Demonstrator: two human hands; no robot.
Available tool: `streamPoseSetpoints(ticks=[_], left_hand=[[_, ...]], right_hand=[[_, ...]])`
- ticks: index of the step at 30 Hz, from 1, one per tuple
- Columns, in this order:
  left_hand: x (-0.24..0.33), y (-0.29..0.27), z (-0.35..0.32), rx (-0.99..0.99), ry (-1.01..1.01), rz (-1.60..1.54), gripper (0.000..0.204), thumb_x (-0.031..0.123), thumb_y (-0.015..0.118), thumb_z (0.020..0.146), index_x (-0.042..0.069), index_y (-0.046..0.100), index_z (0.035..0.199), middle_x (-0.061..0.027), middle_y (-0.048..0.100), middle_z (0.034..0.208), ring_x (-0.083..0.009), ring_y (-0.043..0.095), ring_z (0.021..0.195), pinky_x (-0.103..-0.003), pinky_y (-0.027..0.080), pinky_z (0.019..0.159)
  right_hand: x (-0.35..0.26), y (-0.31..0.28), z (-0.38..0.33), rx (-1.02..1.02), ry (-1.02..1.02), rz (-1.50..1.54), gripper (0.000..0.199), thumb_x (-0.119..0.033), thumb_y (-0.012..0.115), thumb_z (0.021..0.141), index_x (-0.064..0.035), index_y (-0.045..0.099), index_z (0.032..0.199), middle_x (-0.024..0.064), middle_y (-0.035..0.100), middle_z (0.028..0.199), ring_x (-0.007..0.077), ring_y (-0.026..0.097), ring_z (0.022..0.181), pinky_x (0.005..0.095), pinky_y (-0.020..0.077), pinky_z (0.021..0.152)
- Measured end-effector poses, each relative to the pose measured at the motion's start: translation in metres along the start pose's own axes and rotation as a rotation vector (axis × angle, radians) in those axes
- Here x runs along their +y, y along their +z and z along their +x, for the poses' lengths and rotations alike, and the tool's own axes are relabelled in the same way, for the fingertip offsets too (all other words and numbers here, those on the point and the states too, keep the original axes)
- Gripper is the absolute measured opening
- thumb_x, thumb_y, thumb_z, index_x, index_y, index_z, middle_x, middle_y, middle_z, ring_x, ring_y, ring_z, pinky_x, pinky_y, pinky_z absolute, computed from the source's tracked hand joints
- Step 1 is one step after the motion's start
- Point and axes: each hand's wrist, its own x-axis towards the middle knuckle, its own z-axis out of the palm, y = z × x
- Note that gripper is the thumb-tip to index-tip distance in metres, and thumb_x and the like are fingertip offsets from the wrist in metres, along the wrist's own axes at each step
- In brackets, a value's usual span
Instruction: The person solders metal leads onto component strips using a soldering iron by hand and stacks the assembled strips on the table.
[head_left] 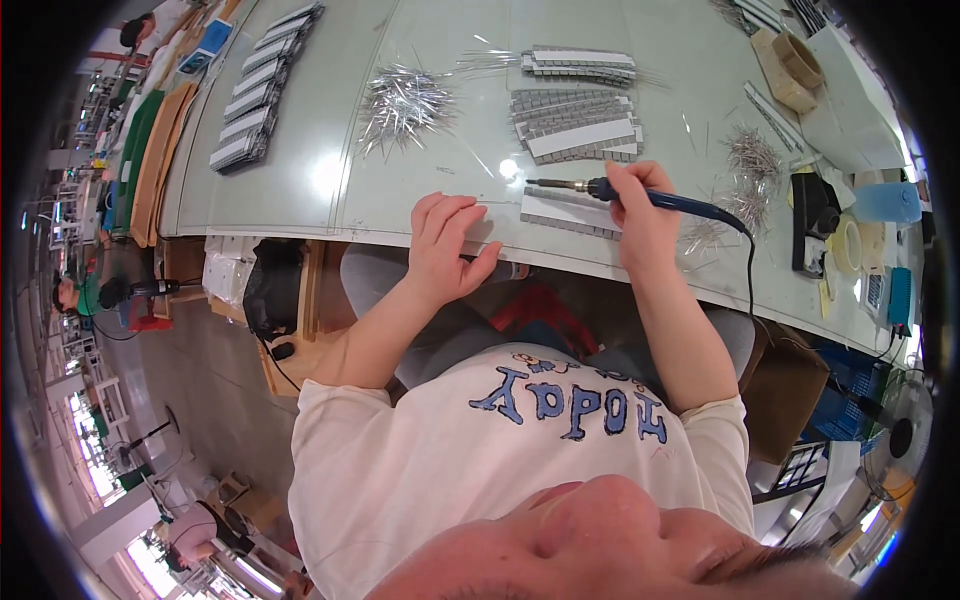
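In my right hand (643,215) is a soldering iron (680,203) with a dark blue handle, its fingers wrapped round it. The iron's tip points left, just above the far edge of a grey and white segmented strip (570,212); whether it touches anything is too small to tell. My left hand (445,245) holds nothing, with fingers apart and slightly bent, at the table's near edge left of the strip. Beyond the strip lie a stack of similar strips (578,125) and another stack (578,65). A heap of thin silvery wire leads (408,105) lies farther left.
Several overlapping stacks of strips (265,90) line the table's left side. More loose leads (750,165) lie at right, near a black holder (815,215), a tape roll (848,245) and a blue container (887,203). The iron's cord (752,270) drops over the near edge.
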Motion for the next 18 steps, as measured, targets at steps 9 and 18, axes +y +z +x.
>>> streamPoseSetpoints(ticks=[9, 18], left_hand=[[0.058, 0.020, 0.044, -0.421, 0.083, 0.019, 0.071, 0.039, 0.073, 0.068, 0.006, 0.050, 0.127, -0.0072, 0.048, 0.129, -0.0264, 0.043, 0.120, -0.048, 0.024, 0.104], [0.056, 0.013, 0.023, -0.436, 0.070, 0.137, 0.064, 0.027, 0.074, 0.068, 0.007, 0.050, 0.125, -0.0050, 0.050, 0.125, -0.0229, 0.045, 0.117, -0.049, 0.026, 0.103]], right_hand=[[-0.047, -0.043, 0.020, 0.219, -0.228, 0.164, 0.020, -0.011, 0.071, 0.079, -0.0054, 0.051, 0.078, 0.0015, 0.053, 0.064, 0.0063, 0.043, 0.050, 0.0201, 0.0301, 0.044], [-0.046, -0.065, 0.010, 0.235, -0.235, 0.135, 0.019, -0.011, 0.071, 0.079, -0.0057, 0.052, 0.079, 0.0002, 0.054, 0.064, 0.0052, 0.046, 0.053, 0.0196, 0.0319, 0.046]])
